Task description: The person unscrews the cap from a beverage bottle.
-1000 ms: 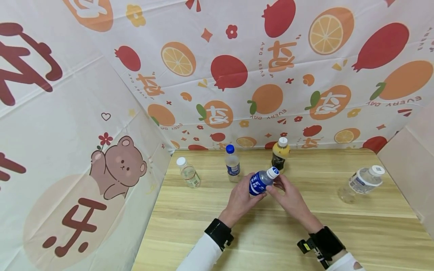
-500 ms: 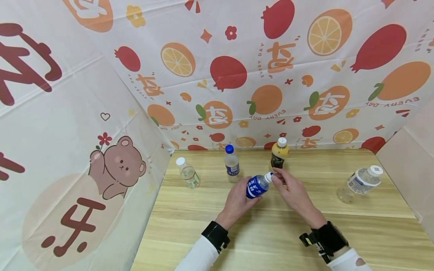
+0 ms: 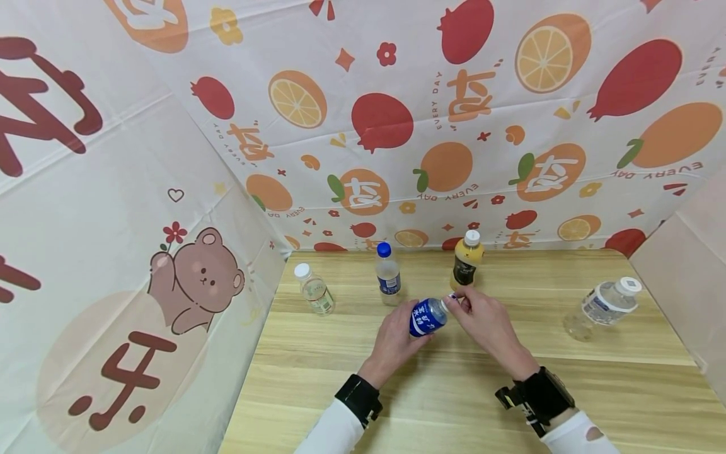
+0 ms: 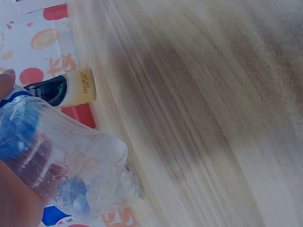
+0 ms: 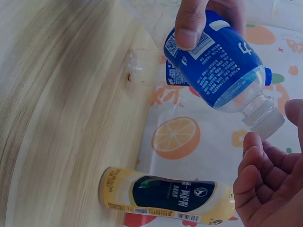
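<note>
In the head view my left hand (image 3: 395, 337) grips a clear plastic bottle (image 3: 428, 316) with a blue label, tilted with its neck toward the right. My right hand (image 3: 488, 325) is at the bottle's white cap (image 3: 448, 302), thumb and fingers curled about it. The right wrist view shows the cap (image 5: 267, 124) on the neck, with the fingertips (image 5: 253, 139) right at its edge and the thumb on its other side. Through the left wrist view, the bottle's transparent lower part (image 4: 71, 151) shows beside the left palm (image 4: 19, 198).
Behind the hands stand a blue-capped bottle (image 3: 389, 277) and a yellow drink bottle (image 3: 467, 258) with a dark label. A white-capped bottle (image 3: 315, 290) is at the left, and a larger clear bottle (image 3: 604, 309) at the right. Printed cloth (image 3: 317, 151) borders the wooden table (image 3: 317, 391).
The held bottle has shifted slightly left and down and tilted further toward the right. My right hand came off the cap half a second ago and is back around it now.
</note>
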{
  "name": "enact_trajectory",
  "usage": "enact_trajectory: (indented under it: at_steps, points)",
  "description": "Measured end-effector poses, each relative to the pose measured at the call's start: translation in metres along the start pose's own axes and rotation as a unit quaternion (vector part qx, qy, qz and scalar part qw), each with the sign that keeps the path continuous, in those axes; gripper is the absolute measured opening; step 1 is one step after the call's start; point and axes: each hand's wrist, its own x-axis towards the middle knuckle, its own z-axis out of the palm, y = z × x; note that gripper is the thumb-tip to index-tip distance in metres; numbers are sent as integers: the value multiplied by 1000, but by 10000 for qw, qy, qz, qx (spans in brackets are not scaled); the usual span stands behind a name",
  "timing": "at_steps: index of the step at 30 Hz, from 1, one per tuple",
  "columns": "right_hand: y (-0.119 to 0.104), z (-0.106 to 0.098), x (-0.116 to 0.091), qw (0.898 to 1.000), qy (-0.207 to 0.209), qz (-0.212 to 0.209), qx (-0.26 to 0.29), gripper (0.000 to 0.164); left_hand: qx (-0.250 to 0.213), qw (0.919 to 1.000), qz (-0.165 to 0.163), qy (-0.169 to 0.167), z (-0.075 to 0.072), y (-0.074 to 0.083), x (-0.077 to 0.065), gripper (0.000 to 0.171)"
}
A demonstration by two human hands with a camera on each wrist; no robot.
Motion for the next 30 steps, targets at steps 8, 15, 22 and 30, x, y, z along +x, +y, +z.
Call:
enact_trajectory:
  at_steps: [8,15,22,30]
  points:
    - [-1,1,1,9999,-43,-40,-115,42,18,10000,2,-15,1,0,-2,82]
    - [-1,2,0,9997,-22,-255,16,30,74,9999,72,-25,1,1,-4,83]
    - [-2,2,-2,9972,78,-712,193,18,-168,9995,190,-165,1,2,-3,78]
    - [-1,-1,-3,9931,28,-1142,279,14,-576,9972,228,-420,2,1,-3,77]
